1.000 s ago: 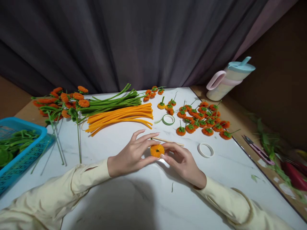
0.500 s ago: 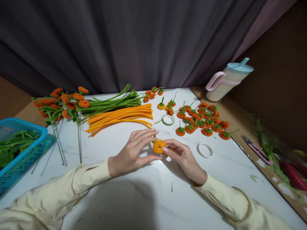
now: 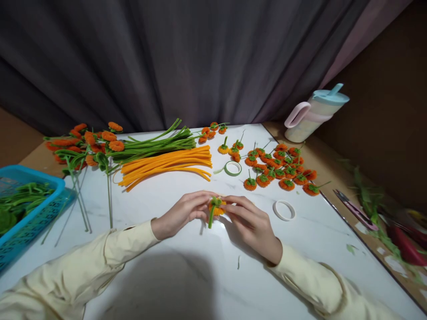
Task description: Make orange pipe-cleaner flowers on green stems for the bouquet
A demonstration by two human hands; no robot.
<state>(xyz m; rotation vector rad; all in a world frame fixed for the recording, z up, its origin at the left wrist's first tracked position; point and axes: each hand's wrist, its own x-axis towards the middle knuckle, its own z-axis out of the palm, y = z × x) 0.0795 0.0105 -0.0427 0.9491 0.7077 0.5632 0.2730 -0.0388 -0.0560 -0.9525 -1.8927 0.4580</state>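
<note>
Between my two hands is a small yellow-orange pipe-cleaner flower (image 3: 219, 210). Its green base faces up at me, and a short green stem slants down from it toward my side. My right hand (image 3: 251, 222) pinches the flower's right edge with the fingertips. From the other side my left hand (image 3: 183, 212) closes on it, fingers bent round the left and far edge; its thumb is partly hidden. Beyond my hands lie a bundle of yellow-orange pipe cleaners (image 3: 167, 163) and a bundle of green ones (image 3: 156, 144).
Several orange flower heads (image 3: 287, 184) lie at the back right, near a green tape roll (image 3: 232, 168) and a white ring (image 3: 284, 210). Stemmed orange flowers (image 3: 108, 136) rest back left, above a blue basket (image 3: 62, 184) of green leaves. A lidded tumbler (image 3: 313, 115) and pink-handled snips (image 3: 358, 213) are right.
The flower has been turned over: its yellow face showed before, now its green base and stem do. My left hand's fingers have closed in from a spread pose.
</note>
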